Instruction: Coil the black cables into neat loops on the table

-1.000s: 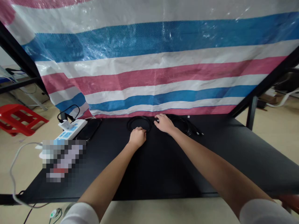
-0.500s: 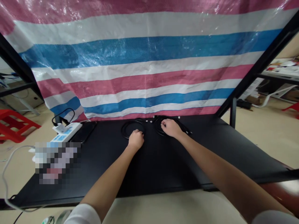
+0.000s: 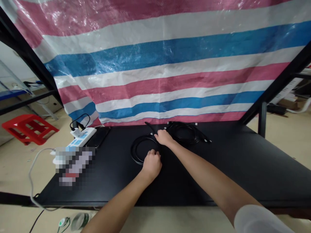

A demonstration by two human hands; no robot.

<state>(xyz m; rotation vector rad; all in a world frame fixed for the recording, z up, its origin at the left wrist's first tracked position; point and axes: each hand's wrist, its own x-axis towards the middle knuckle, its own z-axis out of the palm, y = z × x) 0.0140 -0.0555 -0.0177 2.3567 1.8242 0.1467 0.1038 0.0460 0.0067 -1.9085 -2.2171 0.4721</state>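
A coiled black cable (image 3: 133, 149) lies on the black tabletop (image 3: 116, 181). My left hand (image 3: 152, 162) is closed round the near right side of this coil. My right hand (image 3: 164, 137) pinches the same cable near its end at the coil's far right. A short black end of it points up and back beyond my fingers, with a light plug tip beside it. To the right lies a second bundle of coiled black cables (image 3: 186, 141) with several pale connectors, apart from my right hand.
On the left stand a white power strip (image 3: 84, 137) with plugs and a black phone (image 3: 99, 137). A blurred-out patch (image 3: 75, 168) lies in front of them. A striped plastic sheet (image 3: 160, 84) hangs behind the table. A red stool (image 3: 30, 127) is on the floor at left.
My right hand has left the right-hand cable bundle and moved left to the single coil. My left hand has drawn that coil nearer to me. The view has turned slightly left.
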